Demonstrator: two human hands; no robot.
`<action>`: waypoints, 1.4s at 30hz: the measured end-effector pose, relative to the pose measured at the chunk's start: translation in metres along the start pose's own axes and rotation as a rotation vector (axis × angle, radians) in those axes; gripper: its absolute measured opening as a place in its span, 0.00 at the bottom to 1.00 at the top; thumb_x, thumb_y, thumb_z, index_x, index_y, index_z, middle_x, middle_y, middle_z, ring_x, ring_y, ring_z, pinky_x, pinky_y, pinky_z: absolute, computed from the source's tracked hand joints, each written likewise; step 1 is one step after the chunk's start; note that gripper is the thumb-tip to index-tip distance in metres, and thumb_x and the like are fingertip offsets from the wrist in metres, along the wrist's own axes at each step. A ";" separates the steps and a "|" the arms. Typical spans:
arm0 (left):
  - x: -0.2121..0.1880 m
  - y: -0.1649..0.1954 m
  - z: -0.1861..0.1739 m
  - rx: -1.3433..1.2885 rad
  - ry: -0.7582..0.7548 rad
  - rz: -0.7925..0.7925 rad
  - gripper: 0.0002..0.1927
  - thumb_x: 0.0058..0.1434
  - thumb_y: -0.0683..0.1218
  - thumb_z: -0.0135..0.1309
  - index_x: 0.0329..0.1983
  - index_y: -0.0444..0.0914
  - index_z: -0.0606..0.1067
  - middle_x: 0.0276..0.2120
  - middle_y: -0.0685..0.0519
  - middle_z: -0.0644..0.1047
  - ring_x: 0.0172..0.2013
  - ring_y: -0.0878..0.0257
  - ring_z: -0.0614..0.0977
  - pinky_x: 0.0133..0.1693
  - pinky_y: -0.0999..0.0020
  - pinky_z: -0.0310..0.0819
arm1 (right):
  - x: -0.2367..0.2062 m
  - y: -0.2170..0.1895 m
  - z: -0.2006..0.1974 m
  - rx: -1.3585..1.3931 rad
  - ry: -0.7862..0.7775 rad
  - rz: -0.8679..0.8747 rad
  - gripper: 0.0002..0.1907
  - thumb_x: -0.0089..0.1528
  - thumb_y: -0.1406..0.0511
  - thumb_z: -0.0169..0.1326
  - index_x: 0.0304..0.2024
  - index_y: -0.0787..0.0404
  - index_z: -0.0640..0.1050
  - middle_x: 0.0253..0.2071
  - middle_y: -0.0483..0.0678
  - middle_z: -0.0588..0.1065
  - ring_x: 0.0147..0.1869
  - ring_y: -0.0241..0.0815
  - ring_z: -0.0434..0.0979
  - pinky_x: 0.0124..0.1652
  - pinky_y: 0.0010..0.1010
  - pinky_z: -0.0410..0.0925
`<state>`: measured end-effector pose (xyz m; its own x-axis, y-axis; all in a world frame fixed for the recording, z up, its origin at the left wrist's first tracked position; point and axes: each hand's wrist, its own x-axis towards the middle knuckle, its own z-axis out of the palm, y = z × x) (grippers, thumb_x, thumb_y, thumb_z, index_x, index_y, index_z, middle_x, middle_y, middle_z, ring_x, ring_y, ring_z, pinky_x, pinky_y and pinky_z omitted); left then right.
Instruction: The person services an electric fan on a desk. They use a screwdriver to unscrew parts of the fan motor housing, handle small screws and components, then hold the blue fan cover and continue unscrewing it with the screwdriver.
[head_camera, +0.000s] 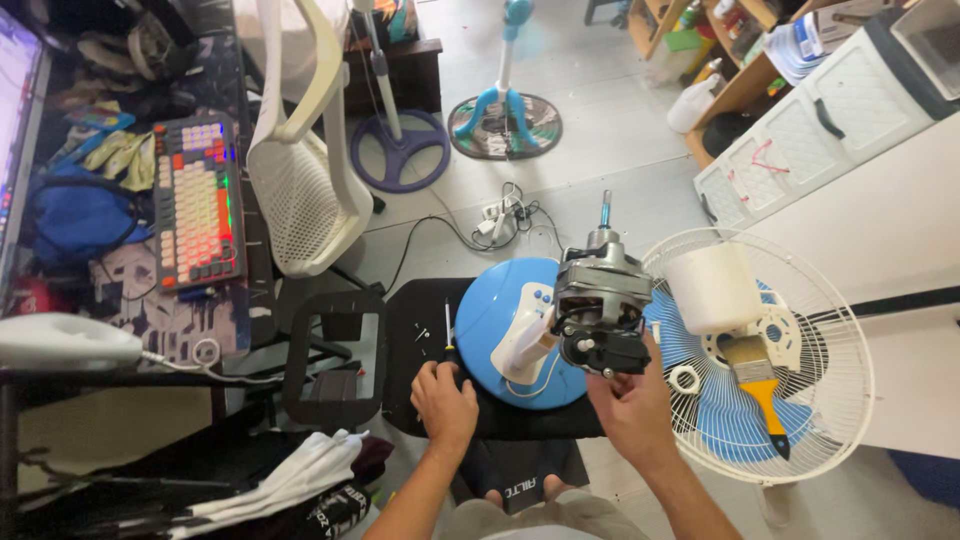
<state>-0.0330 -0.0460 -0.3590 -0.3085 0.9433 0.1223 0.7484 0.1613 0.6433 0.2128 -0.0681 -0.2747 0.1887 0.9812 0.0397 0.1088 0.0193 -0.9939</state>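
My right hand (632, 400) grips the black underside of a fan motor (600, 300), a grey metal block with a thin shaft pointing up. The motor hangs over a round blue fan base (500, 300) with a white neck, lying on a black mat (420, 330). My left hand (445, 400) is closed around the handle of a screwdriver (448, 335), whose thin shaft points away from me over the mat, left of the blue base.
A white fan grille (830, 400) lies to the right, holding blue blades, a white cover and a yellow-handled paintbrush (760, 385). A white mesh chair (300, 190), a desk with a lit keyboard (198, 200), two fan stands and a power strip surround the spot.
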 end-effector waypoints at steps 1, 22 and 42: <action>0.000 0.008 -0.004 -0.033 0.078 0.051 0.21 0.51 0.42 0.68 0.48 0.38 0.78 0.54 0.39 0.74 0.59 0.40 0.73 0.59 0.44 0.65 | 0.005 -0.004 -0.007 -0.101 0.058 0.047 0.45 0.61 0.77 0.58 0.78 0.63 0.57 0.59 0.58 0.75 0.53 0.43 0.80 0.48 0.32 0.74; 0.029 0.150 -0.029 -0.659 0.107 0.399 0.18 0.57 0.32 0.60 0.51 0.35 0.80 0.47 0.44 0.83 0.50 0.44 0.85 0.51 0.57 0.82 | 0.145 -0.064 -0.003 0.632 -0.659 0.150 0.43 0.71 0.48 0.56 0.78 0.69 0.62 0.70 0.56 0.73 0.74 0.48 0.73 0.71 0.43 0.65; 0.112 0.096 -0.025 -0.826 -0.645 0.239 0.26 0.59 0.36 0.70 0.59 0.38 0.75 0.48 0.55 0.84 0.49 0.66 0.85 0.53 0.65 0.83 | 0.105 -0.050 0.005 0.540 -0.254 -0.009 0.47 0.54 0.57 0.77 0.64 0.67 0.64 0.56 0.52 0.77 0.61 0.43 0.78 0.63 0.38 0.71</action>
<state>-0.0106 0.0678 -0.2644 0.3427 0.9383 0.0465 0.0452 -0.0659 0.9968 0.2219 0.0350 -0.2210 -0.0565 0.9945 0.0885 -0.4151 0.0572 -0.9080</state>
